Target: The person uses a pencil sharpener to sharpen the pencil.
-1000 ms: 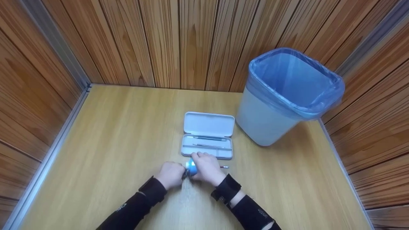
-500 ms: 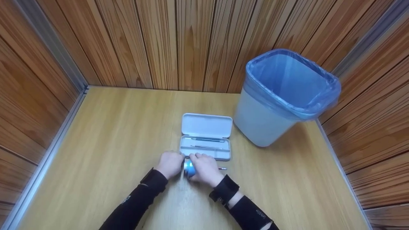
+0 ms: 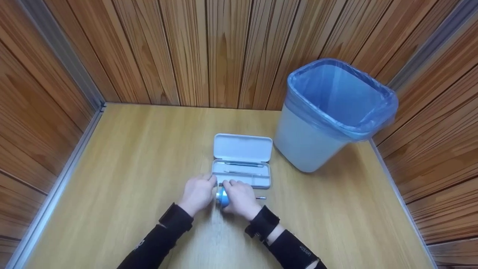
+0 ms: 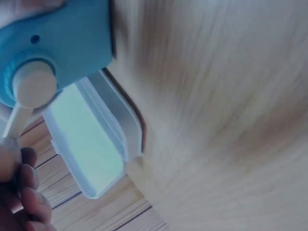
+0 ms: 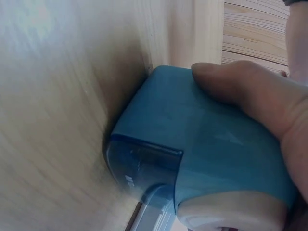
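Observation:
A blue crank pencil sharpener (image 3: pixel 223 197) stands on the table, small between my hands in the head view. My right hand (image 3: pixel 241 198) grips its body from above, the thumb (image 5: pixel 240 84) lying along one side in the right wrist view. With curled fingers my left hand (image 3: pixel 197 193) holds the knob end of the white crank (image 4: pixel 34 85), which is seen from close by in the left wrist view. Out of the sharpener's other end sticks a pencil (image 3: pixel 261 197). Its tip is hidden inside the sharpener.
Just behind the sharpener lies an open white pencil case (image 3: pixel 242 147), with slim items (image 3: pixel 242 164) in its tray. A bin (image 3: pixel 306 138) with a blue liner stands at the back right. Wooden panels (image 3: pixel 224 52) wall in the table's back and sides.
My left hand has swung away from me and up round the crank's circle, now close to the case's corner. The right hand, sharpener and pencil keep their places.

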